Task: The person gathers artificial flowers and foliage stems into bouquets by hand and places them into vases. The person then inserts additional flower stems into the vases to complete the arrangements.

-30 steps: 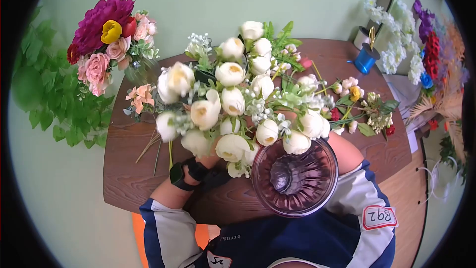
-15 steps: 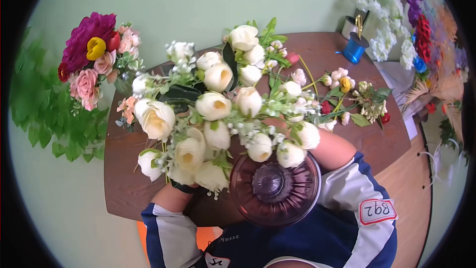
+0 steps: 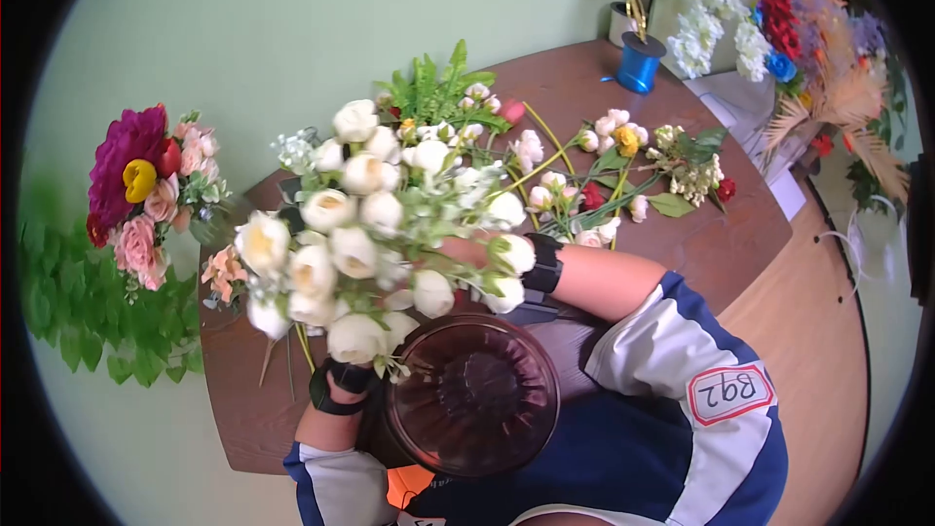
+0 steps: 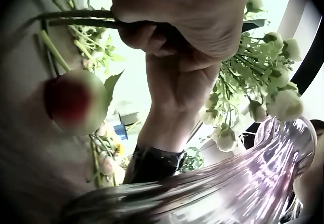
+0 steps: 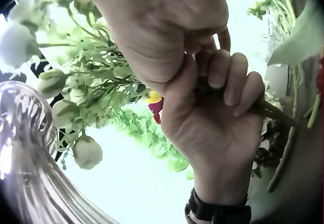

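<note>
A large bunch of white roses with greenery (image 3: 355,253) stands up from both hands in the head view, hiding most of them. In the right wrist view my left hand (image 5: 217,107) has its fingers curled round the bunched stems (image 5: 276,114). Beside and touching it, my right hand (image 5: 167,27) grips the same bunch, its fingers partly hidden; the left wrist view shows the two hands (image 4: 182,6) (image 4: 174,77) pressed together, with stems (image 4: 81,17) sticking out. A purple ribbed glass vase (image 3: 472,394) is between the forearms, close to the chest.
Loose flowers and stems (image 3: 614,170) lie on the brown table (image 3: 721,244). A blue ribbon spool (image 3: 640,63) is at the back right edge. Pink and magenta flowers (image 3: 141,244) stand at the left; more flowers (image 3: 779,15) are at the far right.
The head view has turned, shifting the table's far side leftward. The rose bunch and vase now appear further left, and the right wristband has come into view.
</note>
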`<state>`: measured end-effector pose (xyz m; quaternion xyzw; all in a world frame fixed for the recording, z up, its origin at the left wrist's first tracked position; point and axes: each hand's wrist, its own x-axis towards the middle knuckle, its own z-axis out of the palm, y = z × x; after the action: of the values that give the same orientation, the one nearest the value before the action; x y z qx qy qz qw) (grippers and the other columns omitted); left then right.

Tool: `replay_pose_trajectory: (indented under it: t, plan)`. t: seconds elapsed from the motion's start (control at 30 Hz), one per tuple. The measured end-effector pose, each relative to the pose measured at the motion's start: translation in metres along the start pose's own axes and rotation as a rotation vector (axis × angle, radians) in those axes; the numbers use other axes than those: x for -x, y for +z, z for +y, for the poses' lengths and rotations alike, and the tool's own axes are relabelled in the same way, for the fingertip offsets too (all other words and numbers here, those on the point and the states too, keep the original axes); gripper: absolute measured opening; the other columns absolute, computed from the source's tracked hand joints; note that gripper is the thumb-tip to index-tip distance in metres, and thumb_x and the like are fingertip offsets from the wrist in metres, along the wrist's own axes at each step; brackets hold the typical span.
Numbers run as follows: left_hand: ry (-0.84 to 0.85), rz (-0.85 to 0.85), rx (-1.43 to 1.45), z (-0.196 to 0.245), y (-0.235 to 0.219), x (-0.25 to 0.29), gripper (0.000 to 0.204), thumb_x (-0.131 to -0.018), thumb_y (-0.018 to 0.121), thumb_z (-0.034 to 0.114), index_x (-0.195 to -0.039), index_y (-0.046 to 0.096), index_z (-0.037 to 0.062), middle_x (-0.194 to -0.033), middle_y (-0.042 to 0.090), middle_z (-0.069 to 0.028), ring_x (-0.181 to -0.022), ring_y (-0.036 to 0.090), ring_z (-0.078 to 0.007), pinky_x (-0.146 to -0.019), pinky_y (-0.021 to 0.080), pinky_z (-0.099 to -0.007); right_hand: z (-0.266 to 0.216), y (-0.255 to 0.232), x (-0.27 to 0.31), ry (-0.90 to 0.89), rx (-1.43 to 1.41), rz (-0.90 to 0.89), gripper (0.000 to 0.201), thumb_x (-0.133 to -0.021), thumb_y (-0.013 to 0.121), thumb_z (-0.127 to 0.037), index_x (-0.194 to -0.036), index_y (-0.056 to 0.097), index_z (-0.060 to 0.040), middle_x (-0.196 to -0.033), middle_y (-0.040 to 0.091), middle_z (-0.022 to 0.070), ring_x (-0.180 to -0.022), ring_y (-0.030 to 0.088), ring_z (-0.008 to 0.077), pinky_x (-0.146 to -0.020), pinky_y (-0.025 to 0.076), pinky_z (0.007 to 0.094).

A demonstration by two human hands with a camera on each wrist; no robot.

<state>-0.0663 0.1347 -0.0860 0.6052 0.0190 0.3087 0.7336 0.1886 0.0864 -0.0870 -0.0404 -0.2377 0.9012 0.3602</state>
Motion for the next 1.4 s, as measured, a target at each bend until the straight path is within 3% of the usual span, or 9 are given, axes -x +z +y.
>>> replay_pose_trajectory:
  t: [0.03,0.07,0.33,0.83,0.9,0.97,1.3,1.37,1.4]
  plan:
    - [-0.006,-0.015,0.018,0.009,-0.003,0.002,0.017,-0.094,0.041,0.022,-0.091,0.049,0.0081,-0.071,0.038,-0.0007,-0.063,0.039,-0.0133,-0.055,0.034,-0.0251,-0.002,0.003,0.016,0.003,0.045,-0.28,0.038,-0.094,0.042,-0.025,-0.125,0.046,-0.0029,-0.124,0.052,0.0099,-0.108,0.053,0.0157,-0.093,0.042,0.0287]
    - [-0.013,-0.027,0.037,-0.003,0.004,-0.011,0.017,-0.094,0.04,0.022,-0.091,0.049,0.0081,-0.071,0.038,-0.0006,-0.062,0.039,-0.0131,-0.054,0.034,-0.025,0.008,0.008,0.008,-0.246,0.165,0.096,0.035,-0.093,0.047,-0.024,-0.122,0.049,-0.0048,-0.12,0.055,0.0107,-0.108,0.054,0.0176,-0.09,0.044,0.0308]
    - [-0.03,-0.123,0.159,0.01,-0.018,0.009,0.019,-0.094,0.04,0.023,-0.088,0.05,0.0084,-0.067,0.036,0.0005,-0.06,0.037,-0.0122,-0.052,0.032,-0.024,-0.033,0.176,-0.009,-0.237,1.548,0.223,0.054,-0.067,0.075,-0.026,-0.113,0.054,-0.0065,-0.114,0.056,0.0121,-0.105,0.054,0.0238,-0.092,0.042,0.0331]
    - [0.029,-0.238,0.322,0.014,0.026,-0.042,0.022,-0.095,0.038,0.025,-0.084,0.05,0.0089,-0.062,0.032,0.0025,-0.055,0.033,-0.0105,-0.048,0.028,-0.0224,-0.07,0.155,0.003,-0.347,1.89,0.199,0.036,-0.075,0.069,-0.027,-0.094,0.061,0.002,-0.09,0.063,0.0154,-0.086,0.061,0.0282,-0.074,0.047,0.0348]
    - [-0.15,0.458,-0.118,0.055,0.093,-0.054,0.044,-0.094,0.046,0.021,-0.054,0.032,0.0124,-0.044,0.026,0.0034,-0.037,0.02,-0.0074,-0.038,0.018,-0.0252,-0.073,0.158,0.006,-0.325,1.931,0.201,0.035,-0.075,0.069,-0.027,-0.093,0.061,0.0016,-0.089,0.063,0.0153,-0.085,0.061,0.0283,-0.074,0.047,0.0351]
    - [-0.136,0.544,-0.077,0.061,0.098,-0.056,0.044,-0.095,0.046,0.021,-0.054,0.032,0.0128,-0.045,0.024,0.0039,-0.038,0.019,-0.0072,-0.039,0.017,-0.0252,-0.076,0.168,0.013,-0.309,1.971,0.203,0.034,-0.075,0.068,-0.027,-0.093,0.061,0.0012,-0.089,0.063,0.0152,-0.085,0.061,0.0283,-0.074,0.047,0.0354]
    - [-0.335,0.712,0.071,0.045,0.086,-0.051,0.037,-0.093,0.05,0.025,-0.059,0.036,0.0155,-0.05,0.026,0.0061,-0.044,0.022,-0.0062,-0.045,0.021,-0.0214,-0.099,0.213,0.097,-0.229,2.313,0.845,0.029,-0.077,0.067,-0.024,-0.086,0.062,0.0021,-0.073,0.063,0.0141,-0.063,0.06,0.0275,-0.058,0.047,0.0327]
    - [0.141,0.494,-0.979,-0.03,0.01,-0.017,0.035,-0.093,0.05,0.022,-0.061,0.038,0.0152,-0.05,0.028,0.0067,-0.043,0.024,-0.0061,-0.044,0.022,-0.0208,-0.099,0.203,0.119,-0.052,2.173,1.132,0.025,-0.079,0.066,-0.022,-0.088,0.062,0.0004,-0.067,0.061,0.0143,-0.054,0.058,0.0219,-0.051,0.044,0.0313]
    - [-0.269,0.626,-0.09,0.045,0.083,-0.05,0.031,-0.093,0.049,0.02,-0.064,0.04,0.0143,-0.051,0.028,0.007,-0.044,0.024,-0.0062,-0.044,0.022,-0.0214,-0.097,0.189,0.134,-0.07,2.241,1.24,0.026,-0.08,0.064,-0.024,-0.088,0.062,0.0003,-0.062,0.059,0.0127,-0.053,0.057,0.0221,-0.052,0.044,0.0299]
